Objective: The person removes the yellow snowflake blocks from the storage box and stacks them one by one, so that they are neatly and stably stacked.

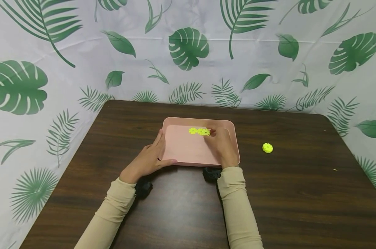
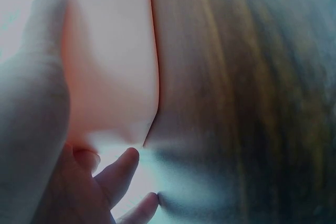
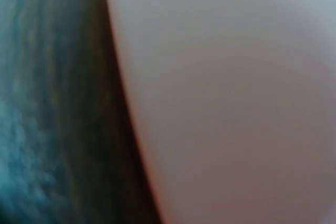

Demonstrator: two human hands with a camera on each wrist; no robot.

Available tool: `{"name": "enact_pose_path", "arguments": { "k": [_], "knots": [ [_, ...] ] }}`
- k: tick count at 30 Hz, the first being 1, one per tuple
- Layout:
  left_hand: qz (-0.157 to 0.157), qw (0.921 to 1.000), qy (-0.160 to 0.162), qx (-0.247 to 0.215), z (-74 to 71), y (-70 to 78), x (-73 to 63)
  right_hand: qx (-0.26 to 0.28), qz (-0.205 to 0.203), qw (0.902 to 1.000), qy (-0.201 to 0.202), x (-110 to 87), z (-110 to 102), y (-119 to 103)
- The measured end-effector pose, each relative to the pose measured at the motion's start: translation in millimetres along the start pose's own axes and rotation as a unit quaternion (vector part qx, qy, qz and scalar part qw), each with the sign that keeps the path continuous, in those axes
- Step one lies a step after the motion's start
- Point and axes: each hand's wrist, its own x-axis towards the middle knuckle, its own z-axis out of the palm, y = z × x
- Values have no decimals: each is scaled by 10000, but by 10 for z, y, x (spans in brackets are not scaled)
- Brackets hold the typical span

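Observation:
A pink rectangular tray point(image 1: 184, 148) lies on the dark wood table. Along its back part, small yellow flower-shaped pieces point(image 1: 192, 130) form a short row. The right hand point(image 1: 220, 143) reaches over the tray's right side, and its thumb and index finger pinch the rightmost yellow flower-shaped piece point(image 1: 206, 132). At the front left corner, the left hand point(image 1: 148, 159) touches the tray with straight fingers along the left wall and its thumb on the front edge. The left wrist view shows that thumb point(image 2: 44, 24) against the tray's wall. The right wrist view holds only blurred tray and table.
To the right of the tray sits a small pile of yellow flower-shaped pieces point(image 1: 267, 148). A tiny pale speck point(image 1: 335, 169) lies farther right on the table point(image 1: 300, 200). Behind the table hangs a white leaf-print cloth point(image 1: 206, 79). Each wrist wears a black device point(image 1: 143, 189).

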Motion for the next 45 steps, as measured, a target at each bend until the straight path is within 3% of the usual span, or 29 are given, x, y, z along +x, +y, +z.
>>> {"name": "enact_pose_path", "arguments": {
  "k": [19,30,36,42,45],
  "knots": [
    [75,9999,33,125,-12,38,8,24,-161,9999,-22,-21,-73,-20],
    [30,10000,-14,87,-6,63,-9,469,-1338,9896,227,-8,-88,-5],
    [42,9999,-49,104,1,57,-13,201,-1567,9870,306,-22,-136,-71],
    [4,9999,-12,113,-14,46,-14,-7,-2006,9780,565,-31,-224,-150],
    [-1,9999,2,123,-25,38,-19,73,-1926,9800,492,-67,-286,-177]
  ]
}}
